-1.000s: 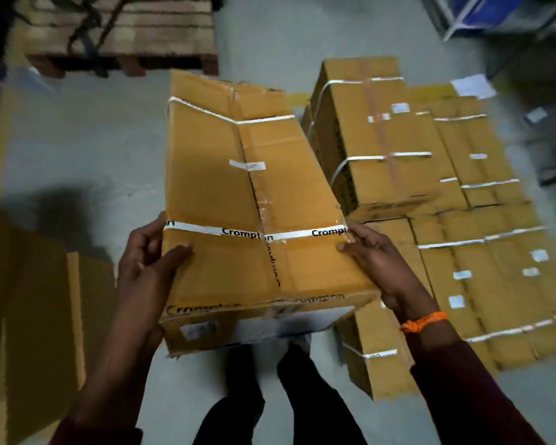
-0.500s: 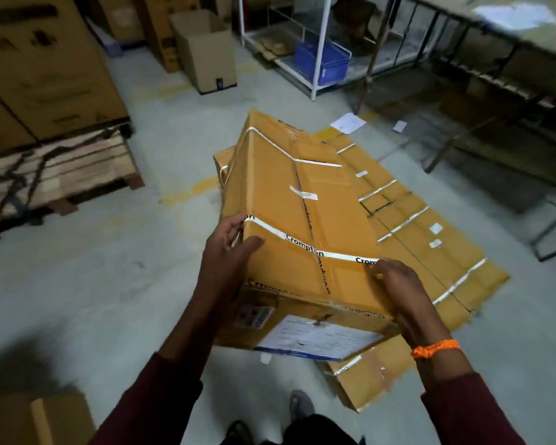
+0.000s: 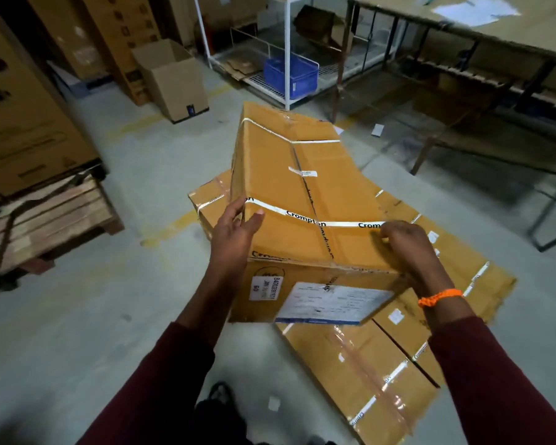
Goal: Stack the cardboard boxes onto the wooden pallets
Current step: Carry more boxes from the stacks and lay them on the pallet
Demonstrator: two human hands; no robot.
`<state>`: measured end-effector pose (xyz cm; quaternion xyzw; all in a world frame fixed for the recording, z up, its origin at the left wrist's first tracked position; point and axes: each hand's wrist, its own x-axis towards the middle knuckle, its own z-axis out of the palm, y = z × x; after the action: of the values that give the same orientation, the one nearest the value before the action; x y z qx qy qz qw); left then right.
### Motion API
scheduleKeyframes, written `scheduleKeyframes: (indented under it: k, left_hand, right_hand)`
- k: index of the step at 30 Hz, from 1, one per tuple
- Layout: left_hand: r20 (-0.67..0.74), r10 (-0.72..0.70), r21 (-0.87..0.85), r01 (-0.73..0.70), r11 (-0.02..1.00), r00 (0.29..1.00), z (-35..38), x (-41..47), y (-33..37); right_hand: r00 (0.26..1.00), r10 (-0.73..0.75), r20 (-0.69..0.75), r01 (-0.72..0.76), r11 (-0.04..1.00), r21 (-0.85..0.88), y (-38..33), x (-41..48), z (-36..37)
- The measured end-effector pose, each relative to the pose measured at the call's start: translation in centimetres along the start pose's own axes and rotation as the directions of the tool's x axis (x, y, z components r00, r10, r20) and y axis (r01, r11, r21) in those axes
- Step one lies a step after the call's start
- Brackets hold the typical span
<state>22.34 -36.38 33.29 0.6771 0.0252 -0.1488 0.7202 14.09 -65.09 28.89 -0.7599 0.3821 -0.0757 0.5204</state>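
I carry a long cardboard box (image 3: 302,194) with white Crompton straps and a shipping label on its near end. My left hand (image 3: 235,232) grips its left edge, thumb on top and fingers down the side. My right hand (image 3: 405,245) curls over the right top edge at the strap. The box hangs tilted above a low layer of similar boxes (image 3: 382,374) lying on the floor. A wooden pallet (image 3: 55,216) stands at the left, with large brown cartons (image 3: 23,117) on its far part.
An open carton (image 3: 174,78) stands on the floor ahead. A white wire rack holds a blue crate (image 3: 291,73). A long metal-legged table (image 3: 463,36) runs along the right. Bare grey concrete floor (image 3: 87,316) lies between me and the pallet.
My view has swung up and round, bringing the rack, table and pallet into sight. The carried box now sits over the floor boxes. Both hands keep the same hold.
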Motion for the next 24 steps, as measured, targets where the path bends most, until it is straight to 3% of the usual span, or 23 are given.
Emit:
scheduleKeyframes:
  k: [6,10,14,20,24]
  left_hand:
    - [0.047,0.002,-0.092,0.003,0.996,0.999,-4.8,13.7,2.5]
    - [0.241,-0.070,0.126,0.040,0.991,0.968,-10.8,28.4,7.4]
    - [0.331,-0.139,0.361,0.011,0.932,0.933,-14.3,42.2,12.1]
    - [0.491,-0.132,0.674,-0.280,0.684,0.861,-13.0,56.1,18.1]
    - [0.613,-0.123,0.689,-0.451,0.568,0.781,-11.4,66.4,18.9]
  right_hand:
    - [0.999,-0.047,-0.026,0.050,0.993,0.105,-8.5,8.8,8.9]
    - [0.990,0.073,-0.120,-0.037,0.959,0.281,-12.1,13.0,19.1]
    - [0.937,0.202,-0.286,-0.072,0.911,0.406,-15.8,14.9,30.2]
    - [0.806,0.461,-0.372,-0.152,0.768,0.622,-20.6,18.6,40.0]
    - [0.730,0.508,-0.457,-0.106,0.745,0.659,-23.5,23.7,45.0]
